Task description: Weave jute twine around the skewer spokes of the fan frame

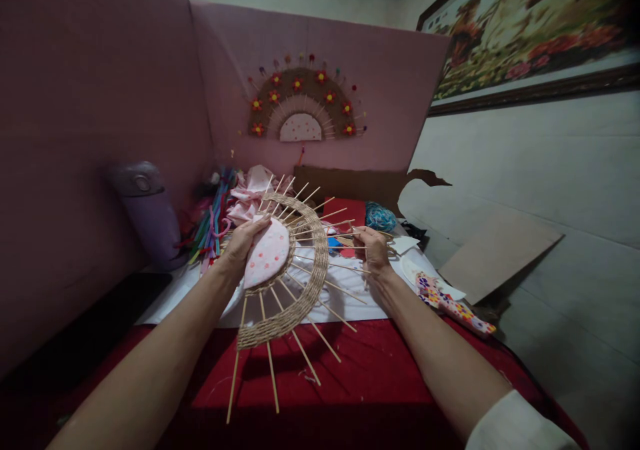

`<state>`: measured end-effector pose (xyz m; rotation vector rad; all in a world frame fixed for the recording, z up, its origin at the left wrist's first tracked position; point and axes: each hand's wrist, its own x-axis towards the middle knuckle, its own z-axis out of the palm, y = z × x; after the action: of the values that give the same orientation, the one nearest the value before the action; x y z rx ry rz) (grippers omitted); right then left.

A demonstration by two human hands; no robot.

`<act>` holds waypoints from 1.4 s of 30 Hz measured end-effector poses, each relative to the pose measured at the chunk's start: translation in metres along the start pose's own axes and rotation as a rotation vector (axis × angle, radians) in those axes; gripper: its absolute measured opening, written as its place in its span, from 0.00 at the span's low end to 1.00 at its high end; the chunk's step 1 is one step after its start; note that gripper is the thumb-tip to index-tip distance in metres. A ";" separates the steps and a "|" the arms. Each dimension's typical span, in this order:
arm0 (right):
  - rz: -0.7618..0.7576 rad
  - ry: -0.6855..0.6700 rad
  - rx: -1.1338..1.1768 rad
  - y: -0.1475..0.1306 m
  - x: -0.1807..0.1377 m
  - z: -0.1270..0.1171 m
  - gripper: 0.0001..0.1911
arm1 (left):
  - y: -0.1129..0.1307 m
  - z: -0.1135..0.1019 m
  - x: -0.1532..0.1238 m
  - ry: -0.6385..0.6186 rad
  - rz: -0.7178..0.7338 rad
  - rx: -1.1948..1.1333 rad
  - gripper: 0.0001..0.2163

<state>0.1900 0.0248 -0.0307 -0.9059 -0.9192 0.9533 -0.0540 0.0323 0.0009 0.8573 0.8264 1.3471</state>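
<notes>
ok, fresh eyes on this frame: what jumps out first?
The half-round woven twine piece, mid-frame, its spotted centre in the left hand, the right hand at its sticks. Behind it, a similar half-round with red flowers on the pink panel. Then the framed painting, upper right.

woven fan point(321, 263) — over table point(360, 360) | bottle point(147, 213) left | yarn point(381, 217) behind, right | picture point(540, 40) — on right wall point(530, 163)

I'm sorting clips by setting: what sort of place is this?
Probably a craft corner, perhaps at home: a half-round woven piece, blue yarn and a flower-trimmed arch on the pink panel.
</notes>
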 end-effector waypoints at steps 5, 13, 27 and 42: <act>0.014 -0.002 -0.016 -0.001 0.001 -0.001 0.10 | 0.001 0.001 -0.002 0.013 -0.016 0.027 0.06; 0.019 0.002 -0.012 -0.005 -0.001 0.001 0.13 | 0.002 0.003 -0.005 0.024 -0.015 0.034 0.05; -0.030 -0.048 0.090 -0.003 0.002 0.001 0.13 | 0.000 -0.001 0.003 0.020 -0.004 -0.016 0.04; 0.073 -0.288 0.094 0.001 0.001 -0.001 0.12 | 0.004 -0.001 -0.001 0.035 -0.048 -0.068 0.05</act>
<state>0.1913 0.0257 -0.0316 -0.7373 -1.0802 1.2007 -0.0564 0.0311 0.0040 0.7583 0.8186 1.3435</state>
